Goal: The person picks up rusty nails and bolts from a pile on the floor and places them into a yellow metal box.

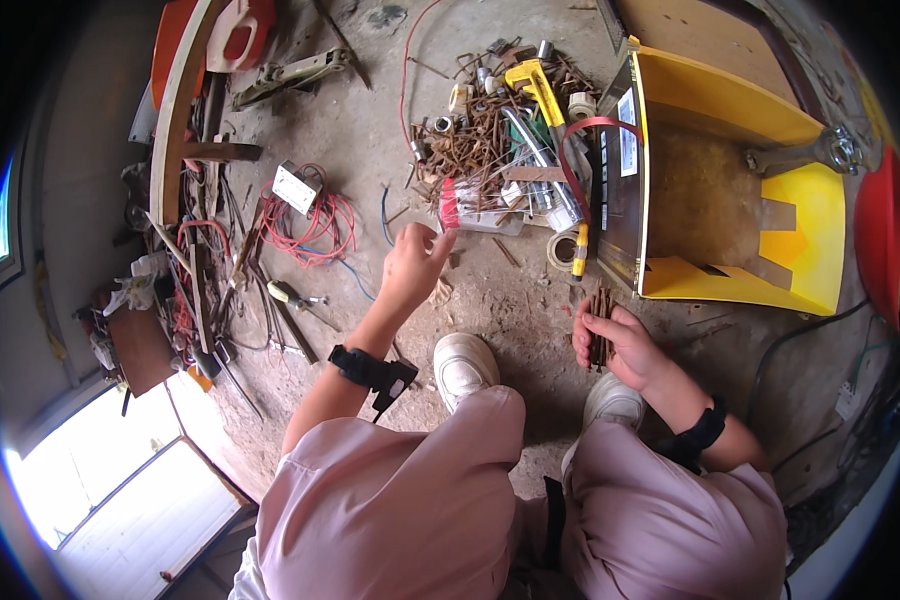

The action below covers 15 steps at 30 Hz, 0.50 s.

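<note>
Several rusty nails (601, 330) lie side by side in my right hand (619, 339), its fingers and thumb closed around them. My left hand (418, 262) is just below the near left edge of a pile of rusty nails (469, 150); whether its fingertips hold anything is hidden. Close beyond that hand lies a clear plastic piece with a red band (449, 204). In the pile are a yellow-handled tool (534, 86), metal sockets (442, 124) and white plastic fittings (581, 106). A roll of tape (562, 250) and a yellow-and-black handle (580, 251) lie at its near right edge.
An open yellow-lined box (735, 289) stands at the right, with a metal connecting rod (802, 156) on it. At left are coiled red wire (307, 244), a screwdriver (283, 293), wooden strips (169, 135) and scrap. My shoes (463, 366) are on the concrete floor close below the hands.
</note>
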Available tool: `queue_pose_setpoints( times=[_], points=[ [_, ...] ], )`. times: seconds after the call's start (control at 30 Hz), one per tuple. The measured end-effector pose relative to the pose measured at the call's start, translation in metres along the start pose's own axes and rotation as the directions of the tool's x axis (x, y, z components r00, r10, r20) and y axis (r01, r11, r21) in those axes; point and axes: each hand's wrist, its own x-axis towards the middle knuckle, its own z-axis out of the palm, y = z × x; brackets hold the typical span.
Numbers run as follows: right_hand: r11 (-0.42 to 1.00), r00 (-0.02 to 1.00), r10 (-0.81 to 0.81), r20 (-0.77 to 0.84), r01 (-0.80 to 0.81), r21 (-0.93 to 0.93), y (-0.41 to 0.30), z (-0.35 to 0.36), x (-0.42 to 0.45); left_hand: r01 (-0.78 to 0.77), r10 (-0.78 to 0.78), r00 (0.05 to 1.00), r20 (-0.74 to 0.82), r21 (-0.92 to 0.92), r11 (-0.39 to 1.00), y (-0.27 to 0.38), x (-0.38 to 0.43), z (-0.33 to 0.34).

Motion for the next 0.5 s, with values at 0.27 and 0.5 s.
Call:
queue_pose_setpoints(
  times=[0.27,0.5],
  points=[
    [0.999,0.999,0.035,0.017,-0.035,-0.003,0.007,-0.001,0.001,0.493,-0.170,0.818,0.549,-0.517,0.700,0.000,-0.001,-0.005],
    [1.000,0.998,0.003,-0.058,-0.004,-0.009,0.005,-0.002,0.001,0.012,0.308,0.499,0.810,-0.361,0.932,0.068,-0.044,-0.062]
  ],
)
